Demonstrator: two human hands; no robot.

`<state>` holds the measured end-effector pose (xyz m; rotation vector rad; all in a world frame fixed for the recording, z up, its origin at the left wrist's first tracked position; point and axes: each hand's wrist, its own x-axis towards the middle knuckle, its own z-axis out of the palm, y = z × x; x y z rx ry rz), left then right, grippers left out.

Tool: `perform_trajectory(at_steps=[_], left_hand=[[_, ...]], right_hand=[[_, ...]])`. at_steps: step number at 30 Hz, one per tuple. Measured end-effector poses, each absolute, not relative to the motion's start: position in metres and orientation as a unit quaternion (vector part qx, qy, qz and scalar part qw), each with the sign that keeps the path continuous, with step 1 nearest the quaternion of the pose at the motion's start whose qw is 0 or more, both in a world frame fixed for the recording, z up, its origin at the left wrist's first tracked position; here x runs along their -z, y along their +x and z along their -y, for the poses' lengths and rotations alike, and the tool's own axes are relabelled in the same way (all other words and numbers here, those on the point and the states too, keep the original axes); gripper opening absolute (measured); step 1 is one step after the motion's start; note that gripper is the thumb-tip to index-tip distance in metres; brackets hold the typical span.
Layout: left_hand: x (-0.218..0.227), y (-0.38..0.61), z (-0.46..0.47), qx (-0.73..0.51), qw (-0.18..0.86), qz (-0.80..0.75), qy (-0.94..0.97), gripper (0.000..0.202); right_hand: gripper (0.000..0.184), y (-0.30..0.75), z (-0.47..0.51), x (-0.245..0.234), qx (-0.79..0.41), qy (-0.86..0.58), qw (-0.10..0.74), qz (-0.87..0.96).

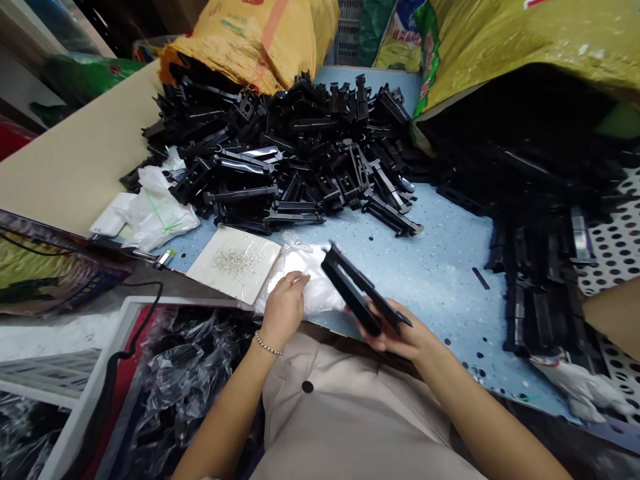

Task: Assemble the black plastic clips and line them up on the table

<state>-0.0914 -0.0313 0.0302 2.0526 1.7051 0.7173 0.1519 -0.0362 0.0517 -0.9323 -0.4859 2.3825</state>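
My right hand (pixel 395 330) is wrapped round a long black plastic part (pixel 357 290) with two parallel arms, held tilted above the front edge of the table. To its left, my left hand (pixel 285 307) has its fingers curled and pinched together at a pile of thin clear plastic bags (pixel 323 273); the fingertips touch the top of the pile. A square cream board (pixel 220 267) with many tiny gold-coloured pieces (pixel 237 260) lies just left of that hand.
A big heap of black parts (pixel 300 160) spreads behind, spilling from an orange sack (pixel 260 40). At right, a yellow sack (pixel 500 40) holds more; black parts (pixel 540 300) line that side. Bagged parts (pixel 200 360) fill a crate below left. A knotted white bag (pixel 157 210) lies left.
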Motion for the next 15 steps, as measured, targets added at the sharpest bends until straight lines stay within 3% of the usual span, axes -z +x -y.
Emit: perform_trajectory(at_steps=[3, 7, 12, 15], left_hand=[[-0.039, -0.093, 0.030, -0.262, 0.255, -0.603, 0.709, 0.053], [-0.057, -0.079, 0.048, -0.260, 0.324, -0.550, 0.725, 0.067], [-0.086, -0.057, 0.068, -0.268, 0.369, -0.440, 0.774, 0.070], [-0.114, -0.080, 0.076, -0.269, 0.383, -0.473, 0.746, 0.048]], right_hand=[[0.033, 0.161, 0.049, -0.042, -0.939, -0.293, 0.163, 0.075], [0.032, 0.135, 0.042, -0.018, -0.938, -0.290, 0.177, 0.064], [0.023, 0.102, 0.042, -0.032, -0.748, -0.455, 0.294, 0.384], [0.031, 0.111, 0.041, -0.059, -0.699, -0.393, 0.237, 0.549]])
